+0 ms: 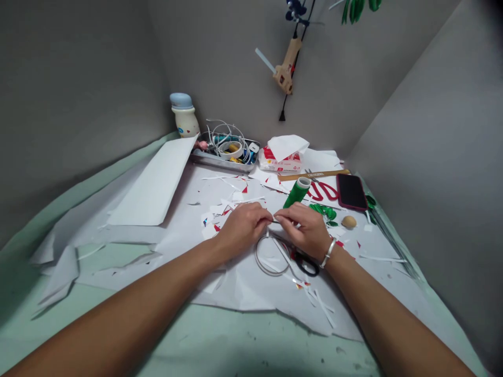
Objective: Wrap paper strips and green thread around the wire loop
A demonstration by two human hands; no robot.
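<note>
My left hand [242, 224] and my right hand [305, 229] meet at the middle of the table, fingertips pinched together. A short, thin dark strand [276, 221] shows between them; its kind is too small to make out, and its ends are hidden by my fingers. Just beneath lies a thin pale hoop [256, 262]. Black-handled scissors [316, 270] rest under and beside my right hand, partly covered. Behind that hand a green thread spool [296, 195] leans at a tilt.
White paper [236, 293] with scattered scraps covers the table. A metal tray [236, 166] of supplies, tissues [280, 161], red scissors [328, 192] and a phone [351, 191] stand behind. A folded white sheet [157, 183] rises left. A glue gun [288, 68] hangs above.
</note>
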